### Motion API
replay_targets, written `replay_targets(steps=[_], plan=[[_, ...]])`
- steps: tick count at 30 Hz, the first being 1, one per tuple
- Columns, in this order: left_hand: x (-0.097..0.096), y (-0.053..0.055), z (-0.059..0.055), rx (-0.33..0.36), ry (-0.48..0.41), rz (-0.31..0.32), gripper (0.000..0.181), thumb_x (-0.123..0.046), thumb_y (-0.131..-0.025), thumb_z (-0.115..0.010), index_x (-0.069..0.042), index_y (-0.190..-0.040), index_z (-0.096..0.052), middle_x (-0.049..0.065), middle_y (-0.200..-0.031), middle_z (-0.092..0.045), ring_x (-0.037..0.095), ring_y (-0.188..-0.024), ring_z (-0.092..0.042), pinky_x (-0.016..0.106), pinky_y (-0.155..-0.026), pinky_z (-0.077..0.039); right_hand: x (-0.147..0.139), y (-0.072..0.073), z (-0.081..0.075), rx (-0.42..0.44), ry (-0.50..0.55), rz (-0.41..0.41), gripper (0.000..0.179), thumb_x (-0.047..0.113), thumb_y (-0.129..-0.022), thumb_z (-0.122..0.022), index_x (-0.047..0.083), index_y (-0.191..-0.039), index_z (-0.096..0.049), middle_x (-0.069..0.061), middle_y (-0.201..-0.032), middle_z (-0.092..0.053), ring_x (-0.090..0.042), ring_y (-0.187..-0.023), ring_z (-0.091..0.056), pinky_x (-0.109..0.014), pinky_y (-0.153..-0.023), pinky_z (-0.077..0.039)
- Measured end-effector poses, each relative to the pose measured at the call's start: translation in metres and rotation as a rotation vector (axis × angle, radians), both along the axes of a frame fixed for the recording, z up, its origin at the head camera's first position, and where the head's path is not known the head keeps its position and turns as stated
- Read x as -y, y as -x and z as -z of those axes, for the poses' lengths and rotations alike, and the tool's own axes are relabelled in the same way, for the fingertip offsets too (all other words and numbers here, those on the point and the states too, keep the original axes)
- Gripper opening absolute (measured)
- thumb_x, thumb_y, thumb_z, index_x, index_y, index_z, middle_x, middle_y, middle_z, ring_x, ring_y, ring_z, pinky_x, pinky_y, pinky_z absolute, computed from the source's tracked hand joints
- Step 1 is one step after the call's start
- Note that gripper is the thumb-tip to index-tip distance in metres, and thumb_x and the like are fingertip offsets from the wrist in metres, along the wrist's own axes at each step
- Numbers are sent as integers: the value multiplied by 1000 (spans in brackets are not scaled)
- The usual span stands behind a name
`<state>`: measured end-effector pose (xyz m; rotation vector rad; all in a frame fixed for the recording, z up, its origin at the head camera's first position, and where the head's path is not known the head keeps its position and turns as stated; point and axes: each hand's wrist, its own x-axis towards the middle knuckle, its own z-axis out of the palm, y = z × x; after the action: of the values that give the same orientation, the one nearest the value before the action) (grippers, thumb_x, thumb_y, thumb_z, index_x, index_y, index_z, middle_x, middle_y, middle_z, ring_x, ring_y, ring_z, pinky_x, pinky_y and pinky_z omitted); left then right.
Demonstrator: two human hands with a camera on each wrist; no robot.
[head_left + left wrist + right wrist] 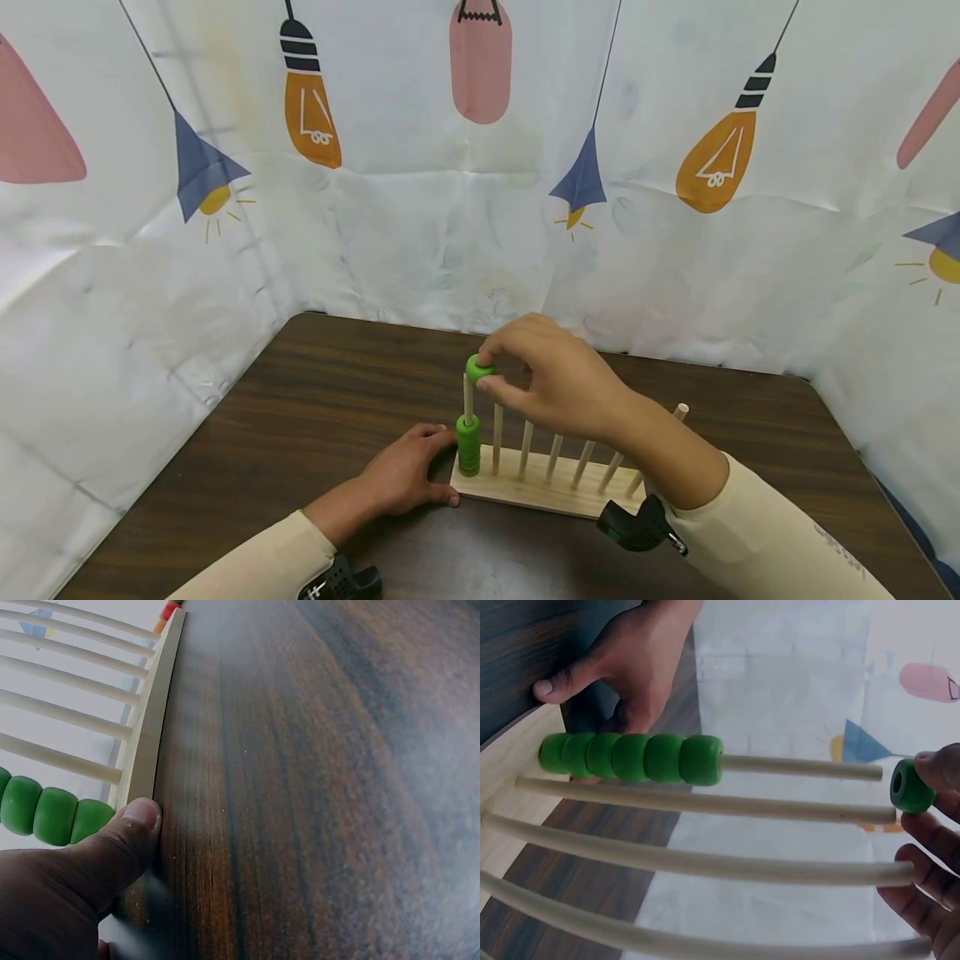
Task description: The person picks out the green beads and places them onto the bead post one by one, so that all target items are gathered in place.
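A wooden peg rack has a pale base [517,487] with a row of upright pegs [727,806]. Several green beads [468,446] are stacked on its leftmost peg, whose upper part is bare. My right hand [562,375] pinches one loose green bead [913,787] between thumb and fingertips. That bead is just off the tip of the leftmost peg, its hole facing the peg in the right wrist view. At the base's left end my left hand [405,471] grips the board, the thumb [141,814] on its front edge and the fingers toward the back corner.
The rack stands on a dark wood-grain table [360,367]. Bare pegs run to the right under my right forearm. Red and orange beads [171,610] show by the base's far end. A white printed cloth [420,225] hangs behind and beside the table.
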<state>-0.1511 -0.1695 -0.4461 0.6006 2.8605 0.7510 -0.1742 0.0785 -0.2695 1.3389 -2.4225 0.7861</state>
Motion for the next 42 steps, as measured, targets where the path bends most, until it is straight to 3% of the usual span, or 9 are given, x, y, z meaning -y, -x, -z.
replay_targets(steps=[12,19,29,42], plan=[[0,0,0,9,5,2,79,-43,-74,-92,-17,-141,-60,22,-144,-52,42,-130,-52,58,-95,-49,12,2,3,13,-41,5,16,21,-92,-80,17,-105,-70,8,-104,-65,-12,-111,-58,-32,-86,-49],[-1,0,1,9,11,0,79,-44,-74,-92,-17,-142,-60,22,-144,-51,41,-131,-52,58,-95,-49,7,0,1,55,-93,50,16,29,-94,-78,20,-105,-70,10,-104,-63,-9,-103,-54,-31,-77,-50],[-2,-1,0,-13,19,-14,79,-43,-73,-93,-17,-140,-61,21,-143,-52,41,-129,-53,58,-94,-50,-30,-5,-2,88,-152,144,20,36,-93,-77,24,-109,-71,12,-109,-64,-7,-102,-57,-33,-77,-51],[-2,-2,0,6,22,-31,81,-43,-73,-93,-14,-142,-60,21,-145,-51,42,-129,-54,59,-95,-49,-97,-10,2,71,-160,262,21,35,-93,-78,24,-110,-71,11,-109,-64,-9,-94,-55,-38,-79,-51]])
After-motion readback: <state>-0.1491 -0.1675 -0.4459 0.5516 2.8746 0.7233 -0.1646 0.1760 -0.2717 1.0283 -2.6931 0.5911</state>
